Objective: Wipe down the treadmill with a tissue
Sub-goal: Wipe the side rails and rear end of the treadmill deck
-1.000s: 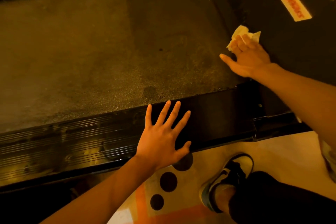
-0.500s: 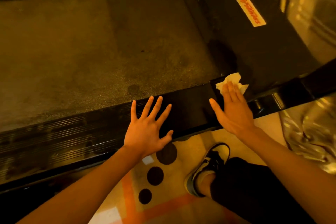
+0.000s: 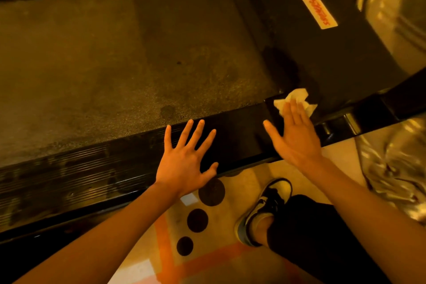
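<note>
The treadmill's grainy belt [image 3: 119, 71] fills the upper left, bordered near me by a glossy black side rail [image 3: 239, 138]. A crumpled white tissue [image 3: 292, 99] lies on the rail's right end, beside the black motor cover [image 3: 341, 57]. My right hand [image 3: 297, 138] presses the tissue flat with straight fingers, thumb spread to the left. My left hand [image 3: 186, 159] rests palm down on the rail with its fingers spread, holding nothing.
A cream sticker with red lettering [image 3: 313, 3] sits on the motor cover. Ribbed rail [image 3: 57, 175] runs to the left. My shoe [image 3: 265, 210] and dark trouser leg stand on the patterned floor [image 3: 207, 219]. Shiny crinkled sheeting [image 3: 396, 168] lies at the right.
My right hand has drawn the tissue from beside the belt on the motor cover down to the near rail's right end. The left hand stays planted on the rail.
</note>
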`<state>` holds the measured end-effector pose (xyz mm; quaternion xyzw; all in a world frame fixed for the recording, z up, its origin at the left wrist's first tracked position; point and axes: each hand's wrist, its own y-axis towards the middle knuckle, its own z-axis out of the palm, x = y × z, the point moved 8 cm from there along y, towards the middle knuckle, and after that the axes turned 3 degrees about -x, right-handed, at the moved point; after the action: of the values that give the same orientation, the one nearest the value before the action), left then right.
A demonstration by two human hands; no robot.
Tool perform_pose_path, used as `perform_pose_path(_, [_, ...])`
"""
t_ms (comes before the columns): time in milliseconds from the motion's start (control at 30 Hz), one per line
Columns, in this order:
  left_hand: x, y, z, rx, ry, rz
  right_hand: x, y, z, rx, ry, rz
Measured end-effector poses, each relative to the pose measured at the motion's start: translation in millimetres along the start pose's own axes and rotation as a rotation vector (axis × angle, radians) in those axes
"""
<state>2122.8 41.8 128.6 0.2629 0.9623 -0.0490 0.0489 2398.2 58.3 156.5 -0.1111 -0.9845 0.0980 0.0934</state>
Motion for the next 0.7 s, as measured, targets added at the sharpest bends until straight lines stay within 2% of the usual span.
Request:
perform_pose_path(67, [-1, 0, 0, -0.001, -0.005, 0.005, 11, -35, 11, 0.040, 0.028, -0.034])
perform_pose_path(167, [-1, 0, 0, -0.006, -0.005, 0.005, 16, -54, 24, 0.045, -0.064, -0.124])
perform_pose_path(333, [-1, 1, -1, -0.009, -0.006, 0.001, 5, 21, 2, -0.031, -0.054, -0.061])
perform_pose_path(467, [-1, 0, -1, 0.002, -0.005, -0.005, 21, 67, -10, 0.022, -0.031, -0.035])
perform_pose_path(533, [0, -1, -1, 0.011, -0.002, -0.004, 31, 45, 0, 0.047, -0.025, -0.071])
perform_pose_path(633, [0, 0, 0, 0.007, 0.005, -0.004, 20, 5, 12, -0.032, -0.129, -0.145])
perform_pose_path(700, [0, 0, 0, 0.002, 0.000, 0.002, -14, 7, 4, -0.042, -0.120, -0.030])
